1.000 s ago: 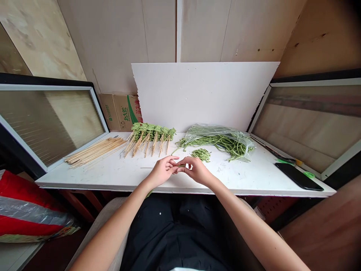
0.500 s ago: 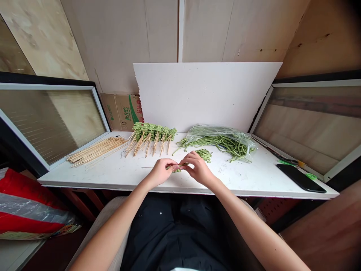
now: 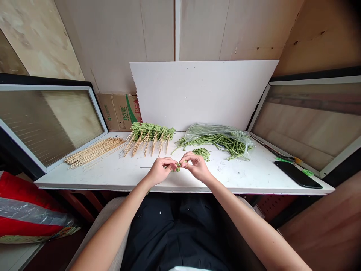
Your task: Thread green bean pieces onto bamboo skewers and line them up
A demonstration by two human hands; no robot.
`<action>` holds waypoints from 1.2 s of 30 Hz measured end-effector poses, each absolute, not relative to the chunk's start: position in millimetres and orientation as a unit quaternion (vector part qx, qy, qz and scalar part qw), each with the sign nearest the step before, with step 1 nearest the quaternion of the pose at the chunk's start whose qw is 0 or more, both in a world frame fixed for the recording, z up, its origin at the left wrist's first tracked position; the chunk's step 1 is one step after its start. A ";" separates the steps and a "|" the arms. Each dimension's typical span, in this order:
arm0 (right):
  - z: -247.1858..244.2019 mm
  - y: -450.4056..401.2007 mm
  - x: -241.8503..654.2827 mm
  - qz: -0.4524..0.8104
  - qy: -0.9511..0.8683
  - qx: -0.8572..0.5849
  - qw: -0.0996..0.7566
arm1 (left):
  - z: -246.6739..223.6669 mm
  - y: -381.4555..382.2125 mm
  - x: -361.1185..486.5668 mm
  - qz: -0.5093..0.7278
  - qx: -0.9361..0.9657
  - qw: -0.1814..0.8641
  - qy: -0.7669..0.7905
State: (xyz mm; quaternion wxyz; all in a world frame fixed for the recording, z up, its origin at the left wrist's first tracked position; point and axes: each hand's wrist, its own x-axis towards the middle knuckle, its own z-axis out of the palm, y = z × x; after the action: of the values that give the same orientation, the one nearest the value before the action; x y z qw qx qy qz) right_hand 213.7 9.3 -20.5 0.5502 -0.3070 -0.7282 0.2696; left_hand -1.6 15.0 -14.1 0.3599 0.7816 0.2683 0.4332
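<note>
My left hand (image 3: 161, 171) and my right hand (image 3: 196, 166) are close together over the front of the table, fingertips pinched. Each seems to grip a piece of long bean, mostly covered by the fingers. Short green bean pieces (image 3: 178, 168) show in the small gap between the fingertips. Left of my left hand, a thin skewer (image 3: 145, 167) sticks out over the table top; its other end is hidden. Just beyond my right hand lies a small pile of cut bean pieces (image 3: 202, 153). Whole long beans (image 3: 217, 141) lie behind that, partly inside a clear plastic bag (image 3: 210, 130).
Bean skewers (image 3: 152, 131) are stacked at the back left, sticks toward me. Loose bamboo skewers (image 3: 94, 151) lie farther left. A black phone (image 3: 297, 174) and scissors (image 3: 278, 153) rest at the right. Framed panels flank the white table (image 3: 239, 180).
The strip of bean that spanned both hands no longer shows between them; the fingertips are slightly apart. A small green bit now appears by my left forearm at the table edge. The view shifted slightly.
</note>
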 end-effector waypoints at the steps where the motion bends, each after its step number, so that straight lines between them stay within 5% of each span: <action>1: -18.9 10.6 216.7 0.266 -0.733 -0.308 0.546 | -14.3 15.2 -1.0 0.433 0.780 0.363 0.270; 9: -4.1 12.8 231.5 0.253 -0.753 -0.318 0.518 | -13.9 10.7 7.1 0.439 0.776 0.371 0.262; 16: 16.0 33.5 315.0 0.237 -0.632 -0.417 0.609 | -2.9 27.3 -21.1 0.524 0.681 0.401 0.317; 21: 6.1 42.9 353.4 0.152 -0.726 -0.540 0.397 | -6.1 34.7 -26.3 0.527 0.654 0.411 0.355; 26: -18.4 51.9 356.2 0.193 -0.731 -0.625 0.193 | -13.1 29.9 -17.5 0.479 0.678 0.422 0.364; 36: -21.5 53.4 357.3 0.234 -0.703 -0.658 0.137 | -19.9 34.3 -16.2 0.436 0.699 0.410 0.392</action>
State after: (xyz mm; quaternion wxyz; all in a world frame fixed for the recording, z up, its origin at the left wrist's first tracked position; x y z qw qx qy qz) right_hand 357.3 53.4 -21.5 0.1373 -0.6577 -0.7026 0.2343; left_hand -16.2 34.3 -19.9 0.4099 0.6992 0.3916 0.4356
